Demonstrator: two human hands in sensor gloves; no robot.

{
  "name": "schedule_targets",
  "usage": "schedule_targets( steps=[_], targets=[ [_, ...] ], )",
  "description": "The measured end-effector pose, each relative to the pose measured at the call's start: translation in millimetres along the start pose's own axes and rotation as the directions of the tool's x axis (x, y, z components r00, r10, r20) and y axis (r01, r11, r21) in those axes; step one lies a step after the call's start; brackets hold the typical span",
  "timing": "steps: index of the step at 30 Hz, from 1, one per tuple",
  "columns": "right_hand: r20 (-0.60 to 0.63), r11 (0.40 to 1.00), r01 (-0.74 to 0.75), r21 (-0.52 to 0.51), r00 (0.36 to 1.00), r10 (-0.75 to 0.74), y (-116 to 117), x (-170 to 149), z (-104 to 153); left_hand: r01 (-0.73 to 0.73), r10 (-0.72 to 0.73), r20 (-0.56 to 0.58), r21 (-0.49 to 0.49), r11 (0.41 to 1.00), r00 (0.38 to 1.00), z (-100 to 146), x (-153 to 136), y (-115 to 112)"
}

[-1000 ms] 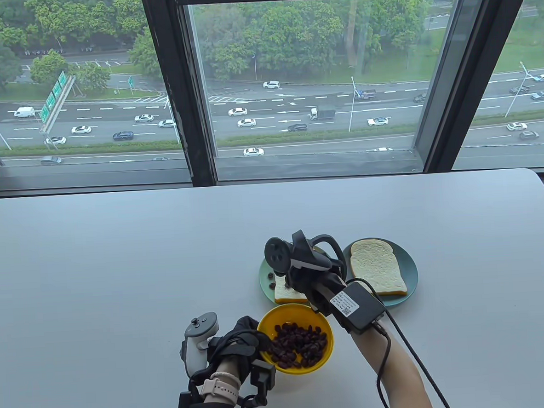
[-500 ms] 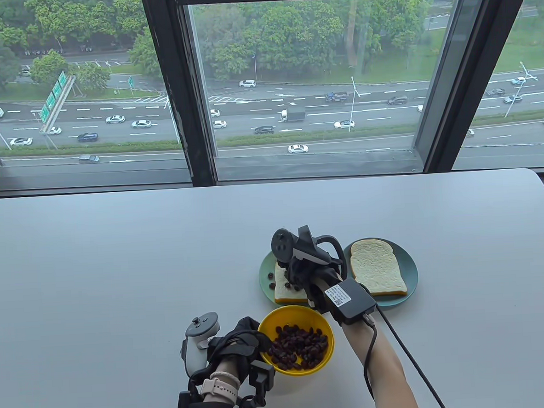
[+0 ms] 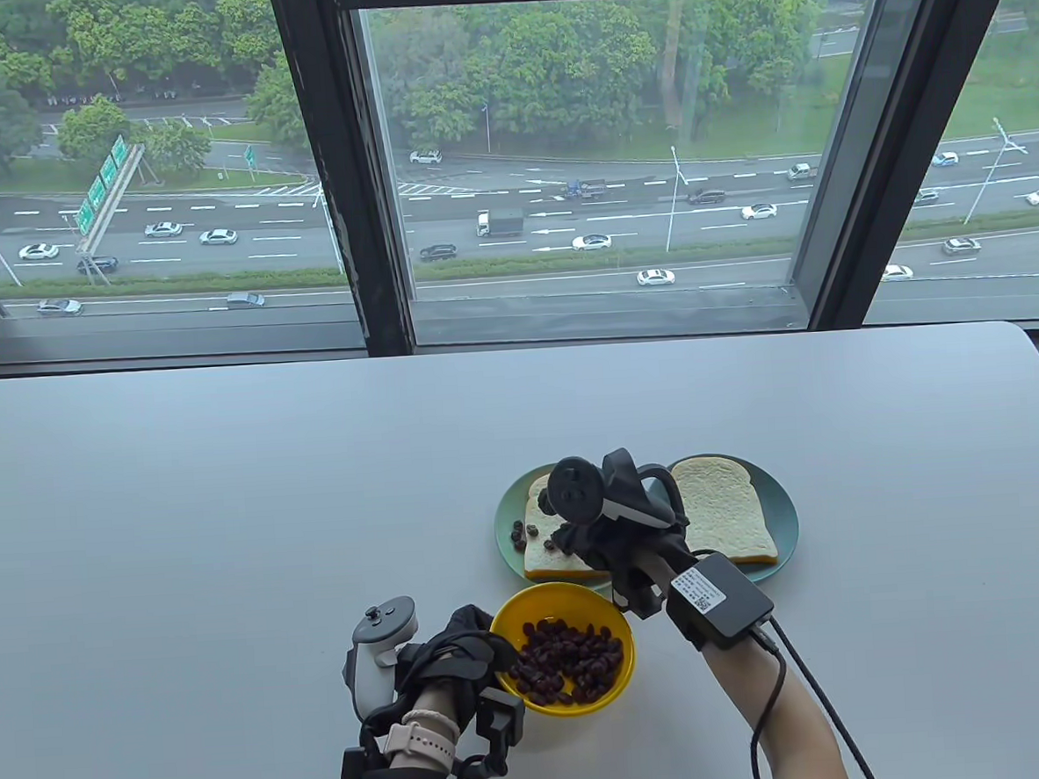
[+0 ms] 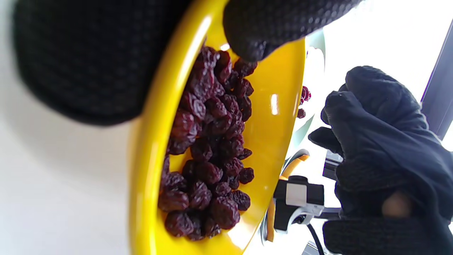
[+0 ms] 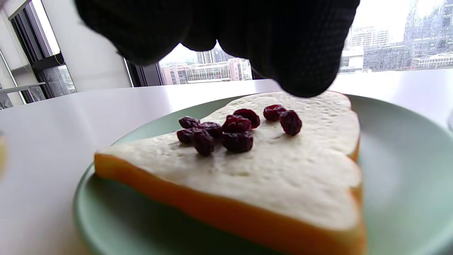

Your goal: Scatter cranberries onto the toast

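A yellow bowl (image 3: pixel 620 660) of dried cranberries (image 3: pixel 567 659) stands at the near middle of the table. My left hand (image 3: pixel 461 653) grips its left rim, thumb inside the rim (image 4: pixel 262 32). A slice of toast (image 3: pixel 543 564) lies on a green plate (image 3: pixel 505 518) just beyond the bowl, with several cranberries (image 5: pixel 233 131) on it. My right hand (image 3: pixel 573 540) hovers low over this toast, fingers (image 5: pixel 304 71) bunched and pointing down. No cranberry shows between them.
A second slice of plain toast (image 3: pixel 720 509) lies on another green plate (image 3: pixel 784 514) to the right, overlapping the first plate. A cable (image 3: pixel 812 706) runs from my right wrist to the near edge. A window runs along the table's far side.
My right hand has moved to the right and a little nearer over the toast, uncovering its far left part. My left hand and the bowl have stayed put.
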State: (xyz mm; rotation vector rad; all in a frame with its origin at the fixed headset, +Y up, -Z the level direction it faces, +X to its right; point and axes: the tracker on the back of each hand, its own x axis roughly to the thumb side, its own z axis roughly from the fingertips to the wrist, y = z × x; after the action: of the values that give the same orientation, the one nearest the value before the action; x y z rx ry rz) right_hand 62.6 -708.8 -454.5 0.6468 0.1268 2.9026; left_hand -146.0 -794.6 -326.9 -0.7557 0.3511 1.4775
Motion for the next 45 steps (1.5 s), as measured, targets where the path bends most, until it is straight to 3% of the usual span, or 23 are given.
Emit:
schedule_targets(
  steps=[4, 7, 10, 15, 18, 22, 25, 38, 45],
  targets=[
    [0.122, 0.992, 0.114, 0.060, 0.985, -0.120, -13.9, 11.0, 26.7, -0.012, 0.012, 0.009, 0.013, 1.000, 1.000, 0.6, 0.5, 0.8],
    [0.225, 0.974, 0.138, 0.178, 0.958, -0.176, -18.4, 25.4, 47.7, -0.023, 0.023, 0.021, 0.023, 0.999, 1.000, 1.4, 1.0, 1.1],
    [0.288, 0.957, 0.002, 0.290, 0.953, -0.090, -14.1, 39.4, 64.9, -0.037, 0.036, 0.038, 0.030, 0.999, 0.999, 3.5, 1.5, 1.0],
    [0.363, 0.901, -0.213, 0.378, 0.929, 0.068, 5.6, 56.7, 80.6, -0.087, 0.084, 0.079, 0.038, 0.995, 0.993, 7.4, 3.9, -0.5],
    [0.374, 0.892, -0.281, 0.353, 0.917, 0.141, 14.1, 64.0, 81.0, -0.034, 0.029, 0.092, 0.053, 0.998, 0.995, 9.7, 7.1, -3.6],
    [0.402, 0.874, -0.451, 0.183, 0.845, 0.352, 24.9, 76.5, 80.5, -0.045, 0.042, 0.090, 0.033, 0.998, 0.995, 8.9, 6.8, -7.8],
    [0.391, 0.880, -0.474, 0.040, 0.818, 0.422, 26.4, 82.3, 80.2, -0.079, 0.079, 0.079, 0.003, 0.997, 0.994, 6.9, 4.0, -9.0],
    [0.383, 0.931, -0.354, -0.089, 0.851, 0.360, 11.1, 77.6, 87.6, -0.044, 0.043, 0.064, 0.020, 0.999, 0.997, 4.4, 3.7, -6.4],
    [0.367, 0.970, -0.230, -0.074, 0.898, 0.241, -23.6, 72.5, 92.0, 0.003, -0.005, 0.041, 0.032, 0.999, 0.999, 4.4, 3.1, -4.3]
  ],
)
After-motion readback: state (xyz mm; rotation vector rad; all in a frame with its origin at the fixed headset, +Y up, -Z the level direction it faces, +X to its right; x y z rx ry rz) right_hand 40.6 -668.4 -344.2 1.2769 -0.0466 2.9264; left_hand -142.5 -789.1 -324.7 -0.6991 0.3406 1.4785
